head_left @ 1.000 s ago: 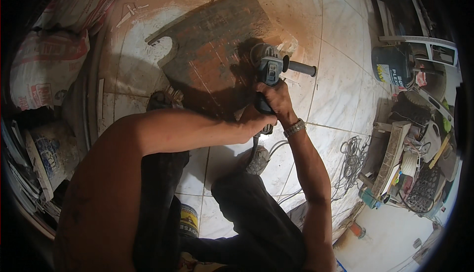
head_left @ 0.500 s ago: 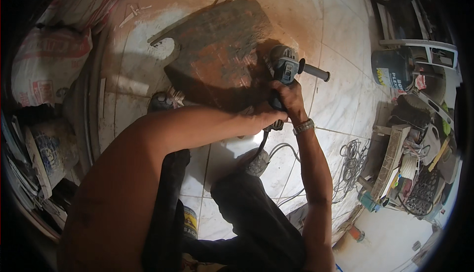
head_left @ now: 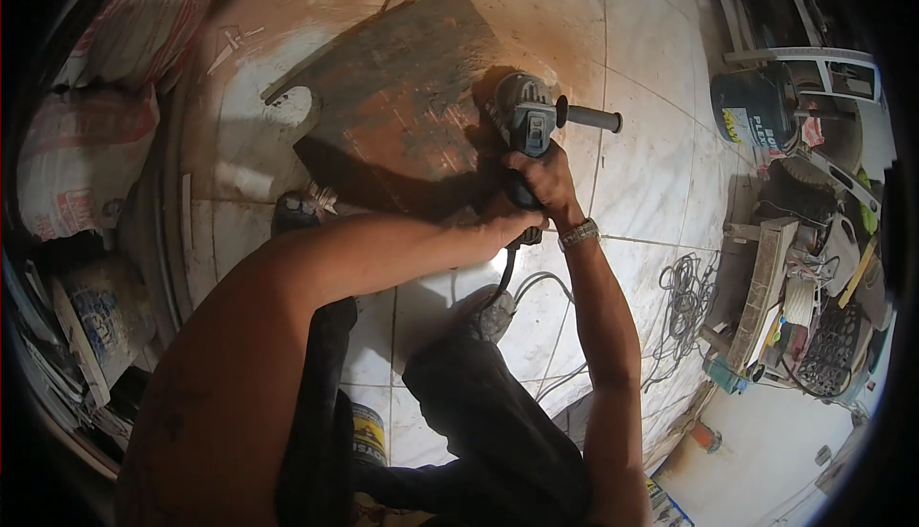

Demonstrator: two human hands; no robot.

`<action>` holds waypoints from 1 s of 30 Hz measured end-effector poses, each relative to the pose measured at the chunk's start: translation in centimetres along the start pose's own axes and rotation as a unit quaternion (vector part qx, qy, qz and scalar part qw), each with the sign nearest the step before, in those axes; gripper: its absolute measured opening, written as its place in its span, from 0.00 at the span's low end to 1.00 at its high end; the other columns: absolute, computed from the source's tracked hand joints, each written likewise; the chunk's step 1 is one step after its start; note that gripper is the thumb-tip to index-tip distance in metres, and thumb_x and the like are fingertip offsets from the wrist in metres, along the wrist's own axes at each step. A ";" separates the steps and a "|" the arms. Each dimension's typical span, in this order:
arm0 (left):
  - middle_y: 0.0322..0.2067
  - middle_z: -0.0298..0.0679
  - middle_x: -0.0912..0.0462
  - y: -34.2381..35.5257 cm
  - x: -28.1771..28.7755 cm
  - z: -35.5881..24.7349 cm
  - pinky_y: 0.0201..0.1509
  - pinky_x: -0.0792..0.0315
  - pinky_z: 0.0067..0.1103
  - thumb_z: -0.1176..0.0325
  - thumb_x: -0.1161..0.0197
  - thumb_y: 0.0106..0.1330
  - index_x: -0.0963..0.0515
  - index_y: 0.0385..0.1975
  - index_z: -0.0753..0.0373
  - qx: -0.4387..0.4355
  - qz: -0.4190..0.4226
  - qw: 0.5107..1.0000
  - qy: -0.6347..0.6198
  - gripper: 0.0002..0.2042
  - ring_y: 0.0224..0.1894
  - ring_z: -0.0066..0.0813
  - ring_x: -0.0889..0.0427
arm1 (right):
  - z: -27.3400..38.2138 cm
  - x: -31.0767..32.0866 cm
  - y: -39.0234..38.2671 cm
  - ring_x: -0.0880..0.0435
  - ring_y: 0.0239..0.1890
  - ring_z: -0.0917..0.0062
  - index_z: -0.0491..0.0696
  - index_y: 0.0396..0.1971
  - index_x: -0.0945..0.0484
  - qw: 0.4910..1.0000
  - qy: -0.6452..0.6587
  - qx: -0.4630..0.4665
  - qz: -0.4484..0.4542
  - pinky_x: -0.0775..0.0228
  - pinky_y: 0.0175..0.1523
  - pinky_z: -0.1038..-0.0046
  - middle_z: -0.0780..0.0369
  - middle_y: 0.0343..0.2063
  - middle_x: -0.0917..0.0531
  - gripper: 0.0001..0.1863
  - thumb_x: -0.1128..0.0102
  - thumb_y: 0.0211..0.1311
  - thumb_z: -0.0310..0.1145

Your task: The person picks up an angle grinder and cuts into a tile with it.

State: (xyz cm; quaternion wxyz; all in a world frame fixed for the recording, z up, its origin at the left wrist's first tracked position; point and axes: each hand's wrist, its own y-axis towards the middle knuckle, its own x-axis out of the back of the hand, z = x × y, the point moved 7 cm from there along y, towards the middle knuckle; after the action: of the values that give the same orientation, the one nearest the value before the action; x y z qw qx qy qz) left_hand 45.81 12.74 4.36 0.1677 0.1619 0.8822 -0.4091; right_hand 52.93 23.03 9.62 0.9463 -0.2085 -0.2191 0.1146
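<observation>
An angle grinder [head_left: 532, 132] with a dark body and a black side handle [head_left: 595, 119] points away from me. My right hand [head_left: 548, 180] is closed round its body, a metal-banded watch [head_left: 578, 232] on that wrist. Just behind, my left hand [head_left: 513, 227] grips the rear of the grinder, partly hidden by the right. The grinder's round head [head_left: 513, 89] is at the right edge of a worn, reddish-brown and grey flat sheet [head_left: 383, 96] lying on the floor. Whether the disc touches the sheet, I cannot tell. A black cord [head_left: 504, 273] hangs from the grinder's back end.
Reddish dust covers the pale tiles [head_left: 555, 20] around the sheet. A coiled cable [head_left: 684, 302] lies right, near a dark bucket [head_left: 756, 111] and cluttered tools [head_left: 804, 326]. White and red sacks [head_left: 86, 158] stand left. By my legs is a yellow-labelled can [head_left: 368, 434].
The whole view has shifted slightly, moving the scene left. The grinder's head has turned a little, and more of its round front shows. Both hands keep their hold.
</observation>
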 end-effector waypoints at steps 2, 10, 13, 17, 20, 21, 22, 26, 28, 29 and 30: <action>0.30 0.34 0.15 0.0 -0.2 0.1 0.34 0.24 0.25 0.70 0.26 0.56 0.16 0.32 0.62 0.005 -0.001 1.000 -0.009 0.07 0.29 0.25 0.17 | 0.4 -0.4 -0.3 0.15 0.38 0.72 0.36 0.46 0.17 1.000 0.008 0.026 -0.002 0.22 0.47 0.68 0.56 0.37 0.11 0.24 0.26 0.53 0.37; 0.31 0.35 0.14 0.4 0.6 0.4 0.38 0.21 0.23 0.70 0.25 0.57 0.16 0.34 0.63 -0.021 -0.009 1.000 -0.003 0.09 0.34 0.25 0.15 | 1.0 -0.8 -0.1 0.14 0.37 0.71 0.35 0.46 0.18 0.999 0.011 0.039 -0.008 0.21 0.47 0.68 0.56 0.36 0.11 0.26 0.23 0.50 0.37; 0.32 0.34 0.14 -0.5 -0.1 -0.3 0.41 0.21 0.24 0.69 0.26 0.57 0.16 0.35 0.63 -0.014 -0.029 0.999 0.010 0.09 0.35 0.24 0.16 | 0.5 -0.2 -0.2 0.14 0.37 0.70 0.35 0.45 0.17 0.999 -0.018 0.036 -0.024 0.21 0.47 0.67 0.55 0.36 0.11 0.26 0.23 0.50 0.37; 0.32 0.34 0.14 -0.6 0.4 -0.4 0.40 0.21 0.24 0.70 0.26 0.56 0.17 0.35 0.63 -0.041 -0.057 0.997 -0.034 0.09 0.35 0.25 0.16 | 0.4 -0.3 0.3 0.14 0.37 0.68 0.35 0.45 0.17 0.998 -0.045 0.051 -0.009 0.21 0.47 0.66 0.53 0.35 0.11 0.26 0.24 0.51 0.39; 0.32 0.34 0.15 0.1 0.4 -0.2 0.40 0.21 0.24 0.70 0.25 0.55 0.17 0.37 0.63 -0.007 0.003 0.999 -0.035 0.12 0.34 0.25 0.16 | 1.1 -0.5 0.4 0.13 0.37 0.67 0.35 0.45 0.17 0.998 -0.049 0.042 -0.013 0.21 0.47 0.66 0.52 0.35 0.11 0.26 0.25 0.50 0.38; 0.32 0.34 0.15 0.0 0.3 -0.5 0.40 0.21 0.24 0.70 0.25 0.55 0.17 0.37 0.63 -0.022 -0.013 0.999 -0.029 0.12 0.34 0.25 0.16 | 1.1 -0.3 0.3 0.13 0.37 0.67 0.35 0.45 0.17 0.998 -0.047 0.034 -0.021 0.21 0.47 0.66 0.52 0.35 0.11 0.26 0.25 0.50 0.38; 0.32 0.34 0.15 -0.1 0.3 -0.7 0.39 0.21 0.24 0.70 0.25 0.55 0.17 0.37 0.63 -0.036 -0.030 0.999 -0.024 0.12 0.34 0.25 0.16 | 1.0 -0.2 0.2 0.13 0.37 0.67 0.35 0.45 0.17 0.998 -0.048 0.034 -0.021 0.21 0.47 0.66 0.52 0.35 0.11 0.26 0.25 0.50 0.38; 0.32 0.34 0.15 -0.5 -0.1 -0.7 0.39 0.21 0.24 0.71 0.25 0.55 0.18 0.36 0.63 -0.026 -0.010 0.996 -0.086 0.11 0.34 0.25 0.16 | 1.4 -0.6 0.2 0.13 0.37 0.68 0.35 0.45 0.17 0.998 -0.046 0.041 0.005 0.21 0.47 0.66 0.53 0.35 0.11 0.26 0.25 0.50 0.38; 0.31 0.34 0.15 -0.5 0.4 -0.9 0.37 0.21 0.24 0.72 0.26 0.55 0.18 0.35 0.63 -0.016 -0.057 0.998 -0.014 0.10 0.34 0.25 0.16 | 1.2 -0.4 0.2 0.13 0.37 0.69 0.35 0.44 0.17 0.999 -0.026 0.033 0.003 0.21 0.47 0.66 0.53 0.35 0.11 0.25 0.25 0.50 0.38; 0.31 0.34 0.15 -0.5 0.4 -1.0 0.37 0.21 0.24 0.72 0.26 0.55 0.18 0.35 0.63 -0.016 -0.056 0.998 -0.015 0.10 0.34 0.25 0.16 | 1.1 -0.4 0.2 0.13 0.36 0.69 0.35 0.44 0.17 0.999 -0.014 0.029 -0.006 0.21 0.47 0.67 0.54 0.35 0.11 0.25 0.25 0.50 0.38; 0.31 0.35 0.15 -0.2 0.4 -0.8 0.37 0.21 0.24 0.71 0.25 0.55 0.18 0.36 0.63 -0.013 -0.049 0.999 -0.006 0.11 0.34 0.25 0.16 | 1.0 -0.5 0.4 0.14 0.36 0.70 0.35 0.44 0.16 1.000 -0.003 0.026 -0.012 0.21 0.47 0.67 0.54 0.35 0.11 0.25 0.25 0.50 0.38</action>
State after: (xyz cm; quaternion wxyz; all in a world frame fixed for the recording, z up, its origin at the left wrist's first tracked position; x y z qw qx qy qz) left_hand 45.22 13.31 4.79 0.1552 0.1140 0.8931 -0.4066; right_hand 52.01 23.56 10.13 0.9521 -0.1806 -0.2211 0.1093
